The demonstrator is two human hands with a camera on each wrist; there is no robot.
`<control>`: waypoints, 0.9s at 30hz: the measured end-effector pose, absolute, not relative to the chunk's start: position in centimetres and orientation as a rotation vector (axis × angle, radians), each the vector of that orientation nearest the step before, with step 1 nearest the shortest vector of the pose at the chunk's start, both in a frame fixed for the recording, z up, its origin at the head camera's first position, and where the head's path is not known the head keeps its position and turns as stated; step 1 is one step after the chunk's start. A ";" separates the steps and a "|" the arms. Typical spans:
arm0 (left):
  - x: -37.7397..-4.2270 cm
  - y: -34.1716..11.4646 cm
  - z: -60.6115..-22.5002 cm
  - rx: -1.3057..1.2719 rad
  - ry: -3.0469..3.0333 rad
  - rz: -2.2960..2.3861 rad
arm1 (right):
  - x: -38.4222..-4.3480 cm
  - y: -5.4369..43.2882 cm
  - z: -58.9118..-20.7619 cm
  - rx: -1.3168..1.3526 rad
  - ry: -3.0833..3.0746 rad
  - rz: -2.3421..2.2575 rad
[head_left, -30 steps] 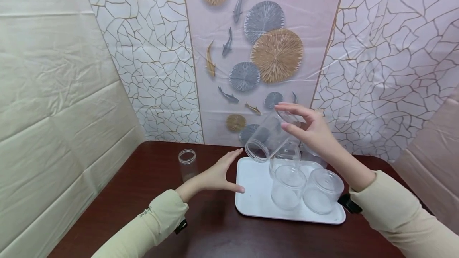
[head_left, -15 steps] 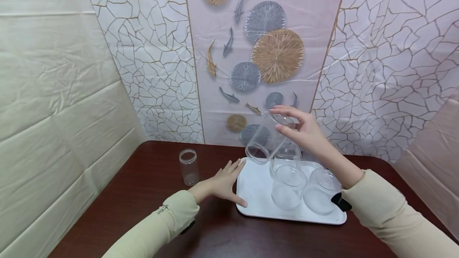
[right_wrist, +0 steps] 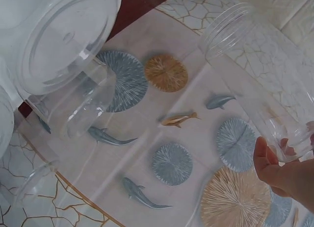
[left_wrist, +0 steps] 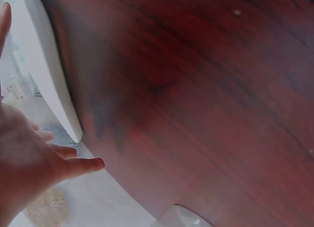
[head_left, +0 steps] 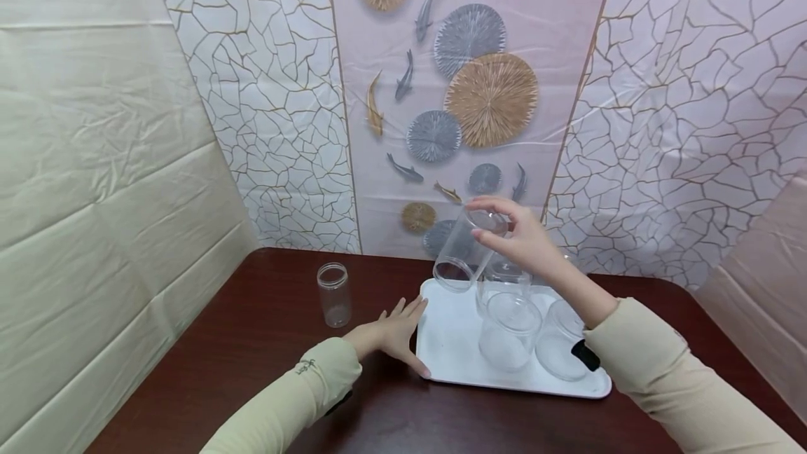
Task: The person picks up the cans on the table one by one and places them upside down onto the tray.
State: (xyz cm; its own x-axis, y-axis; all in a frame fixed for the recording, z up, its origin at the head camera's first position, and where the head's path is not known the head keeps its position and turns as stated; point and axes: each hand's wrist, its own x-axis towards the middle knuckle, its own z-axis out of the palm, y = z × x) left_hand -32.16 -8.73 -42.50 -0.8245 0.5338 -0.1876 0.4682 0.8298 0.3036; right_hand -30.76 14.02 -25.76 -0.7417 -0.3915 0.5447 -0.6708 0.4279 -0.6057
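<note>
A clear, straight-sided plastic jar [head_left: 459, 249] is held by its base in my right hand [head_left: 526, 240], thumb and fingers around it. The jar tilts, ring-edged mouth down and to the left, above the back left of a white tray [head_left: 444, 342]. In the right wrist view the jar [right_wrist: 265, 85] shows nothing inside, with my right hand [right_wrist: 284, 174] at its bottom end. My left hand [head_left: 396, 335] is spread at the tray's left edge, fingers straight and thumb by the front corner. The left wrist view shows the left hand [left_wrist: 34, 161] beside the tray rim [left_wrist: 51, 70].
Several clear jars stand upside down on the tray's right half, including a front one [head_left: 511, 333] and one at its right [head_left: 560, 349], partly behind my right sleeve. Another clear jar [head_left: 335, 296] stands upright on the dark red table [head_left: 265, 349] to the left.
My right hand has moved left and slightly down, and its jar stands steeper. My left hand has shifted down to the tray's left edge.
</note>
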 end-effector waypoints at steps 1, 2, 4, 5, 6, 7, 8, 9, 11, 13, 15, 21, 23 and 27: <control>-32.2 -8.7 -42.6 0.759 2.745 0.347 | -30.9 13.9 -25.9 0.914 -2.372 1.218; -32.2 -8.7 -42.7 0.752 2.742 0.339 | -31.0 13.9 -26.0 0.915 -2.379 1.214; -32.3 -8.6 -42.7 0.733 2.739 0.328 | -31.2 13.7 -26.2 0.905 -2.390 1.197; -32.4 -8.5 -42.7 0.722 2.736 0.324 | -31.2 13.6 -26.3 0.900 -2.395 1.191; -32.4 -8.5 -42.7 0.705 2.735 0.320 | -31.3 13.5 -26.3 0.895 -2.398 1.181; -32.5 -8.4 -42.7 0.688 2.730 0.316 | -31.4 13.5 -26.5 0.889 -2.401 1.172; -32.6 -8.4 -42.7 0.671 2.724 0.309 | -31.5 13.4 -26.6 0.887 -2.404 1.160; -32.7 -8.4 -42.8 0.656 2.721 0.302 | -31.6 13.3 -26.7 0.885 -2.406 1.150; -32.9 -8.4 -42.8 0.635 2.711 0.284 | -31.8 13.2 -26.9 0.884 -2.410 1.135; -33.0 -8.3 -42.8 0.624 2.700 0.269 | -32.0 13.2 -27.3 0.880 -2.416 1.124; -33.1 -8.3 -42.7 0.624 2.698 0.255 | -32.1 13.2 -27.4 0.879 -2.419 1.118; -33.1 -8.1 -42.6 0.610 2.681 0.233 | -32.5 13.2 -27.7 0.886 -2.426 1.104; -33.1 -8.1 -42.7 0.593 2.668 0.224 | -32.7 13.1 -27.9 0.899 -2.434 1.090; -32.9 -8.0 -42.8 0.569 2.655 0.195 | -33.0 12.9 -28.3 0.922 -2.465 1.078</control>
State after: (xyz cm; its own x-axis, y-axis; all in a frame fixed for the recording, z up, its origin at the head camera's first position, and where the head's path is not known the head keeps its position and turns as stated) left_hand -32.93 -8.02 -42.81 -0.8298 0.4190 -0.3687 0.3607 0.9067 0.2185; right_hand -32.96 12.95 -28.34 -0.7503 -0.4384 0.4947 -0.6609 0.5133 -0.5475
